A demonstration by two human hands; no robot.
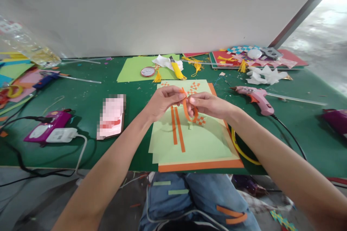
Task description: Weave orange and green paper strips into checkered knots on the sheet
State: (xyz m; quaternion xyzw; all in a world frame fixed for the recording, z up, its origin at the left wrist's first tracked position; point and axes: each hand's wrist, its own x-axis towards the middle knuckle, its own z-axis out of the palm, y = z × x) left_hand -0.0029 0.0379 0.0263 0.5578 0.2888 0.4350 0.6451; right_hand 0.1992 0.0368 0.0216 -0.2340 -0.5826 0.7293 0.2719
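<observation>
My left hand and my right hand meet above a stack of pale green paper. Pinched between the fingertips of both is an orange paper strip, bent into a loop that hangs down. Two more orange strips lie side by side on the paper below my left hand. Woven orange-and-white checkered pieces rest on the sheets, partly hidden by my hands. Orange paper shows along the bottom edge of the stack.
A pink glue gun lies to the right, its cord trailing forward. On the left are a phone and a purple power strip. Behind sit a yellow utility knife, a round tin and crumpled tissue.
</observation>
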